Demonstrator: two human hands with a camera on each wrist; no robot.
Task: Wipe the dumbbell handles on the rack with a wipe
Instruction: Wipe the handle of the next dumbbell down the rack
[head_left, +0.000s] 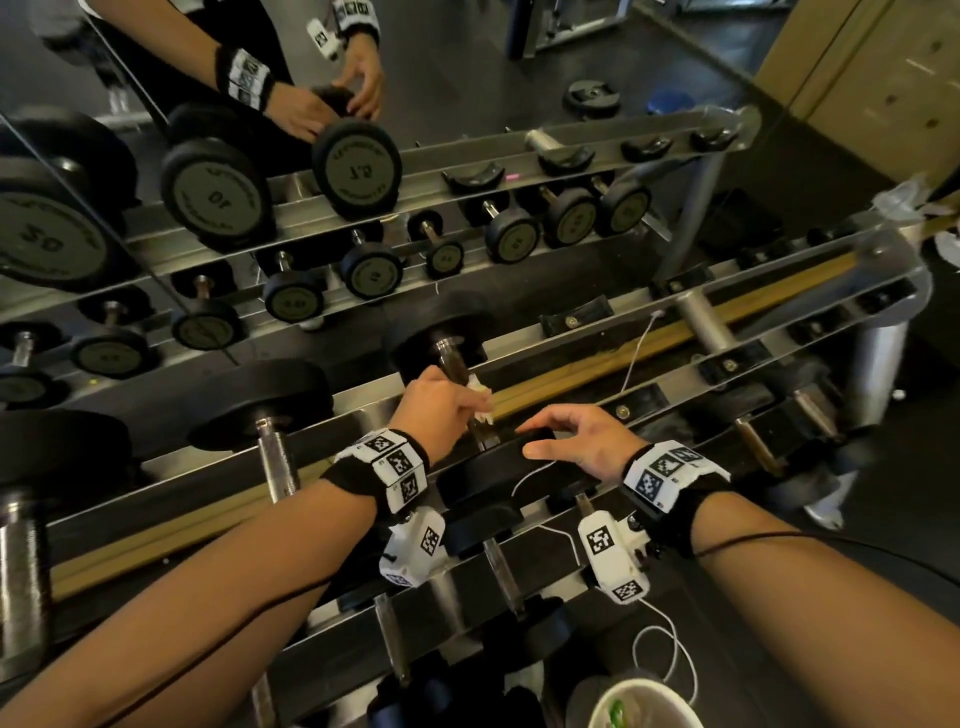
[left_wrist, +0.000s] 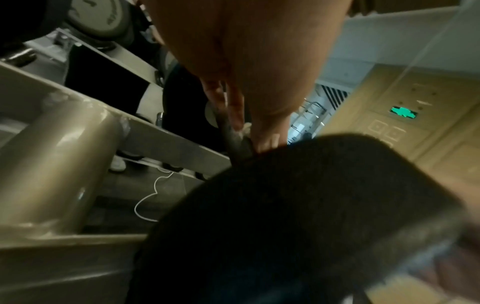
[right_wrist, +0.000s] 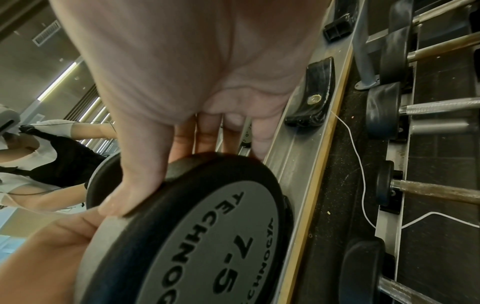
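On the rack's upper tier lies a black 7.5 dumbbell (right_wrist: 207, 236). Its steel handle (head_left: 454, 366) runs away from me between its far head and its near head (head_left: 488, 475). My left hand (head_left: 467, 405) is curled round the handle with a white wipe (head_left: 480, 395) pinched against the metal. The left wrist view shows the wipe (left_wrist: 245, 128) under my fingers (left_wrist: 235, 107) on the handle (left_wrist: 233, 142). My right hand (head_left: 530, 440) holds the near head, fingers over its rim and thumb (right_wrist: 124, 195) on its edge.
Bigger dumbbells (head_left: 275, 452) lie to the left on the same tier, and empty black saddles (head_left: 571, 319) to the right. A mirror (head_left: 467, 78) behind the rack reflects it. A white cable (head_left: 639, 353) hangs across the rails. A paper cup (head_left: 644, 706) stands below.
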